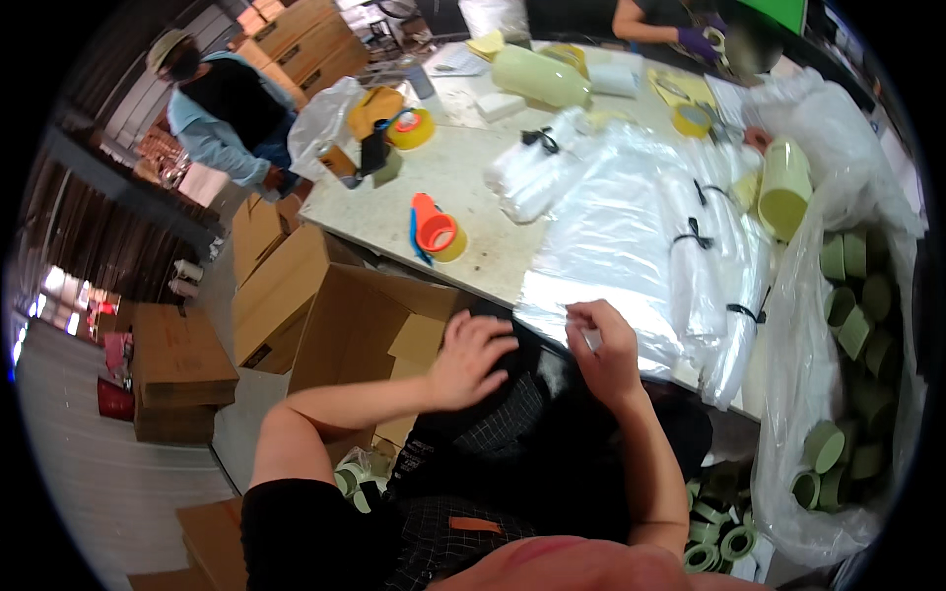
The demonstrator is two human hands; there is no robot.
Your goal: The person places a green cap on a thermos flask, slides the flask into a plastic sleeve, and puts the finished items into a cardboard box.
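My left hand (469,357) lies with fingers spread on dark checked cloth (512,414) at the near edge of the white table (443,187). My right hand (604,350) is beside it, thumb and fingers pinched on the near edge of a clear plastic bag (611,246) from the flat stack on the table. Bundles of clear bags (724,266) tied with black bands lie to the right of the stack.
An orange tape dispenser (436,231) sits on the table's left part. An open cardboard box (370,325) stands at my left. A big clear sack (852,335) of green cups fills the right side. Another person (222,113) stands at far left, and gloved hands (695,39) work across the table.
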